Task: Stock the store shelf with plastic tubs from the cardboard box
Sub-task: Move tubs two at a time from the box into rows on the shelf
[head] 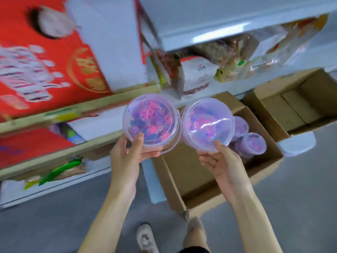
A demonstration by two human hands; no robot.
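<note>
I hold two clear plastic tubs full of pink and purple pieces, lids facing me. My left hand (127, 152) grips the left tub (150, 119) from below with the thumb on its lid. My right hand (222, 161) holds the right tub (207, 123) the same way. The two tubs touch side by side above the open cardboard box (191, 179) on the floor. Two more tubs (252, 143) lie in the box's far right corner. The shelf (73, 110) with its wooden edge runs to the left, blurred.
Red gift boxes (45, 70) fill the left shelves. Packaged snacks (228, 57) sit under a white shelf (218, 30) ahead. A second open cardboard box (291, 106) lies at the right. Below is grey floor (54, 216), with my shoes (145, 238) showing.
</note>
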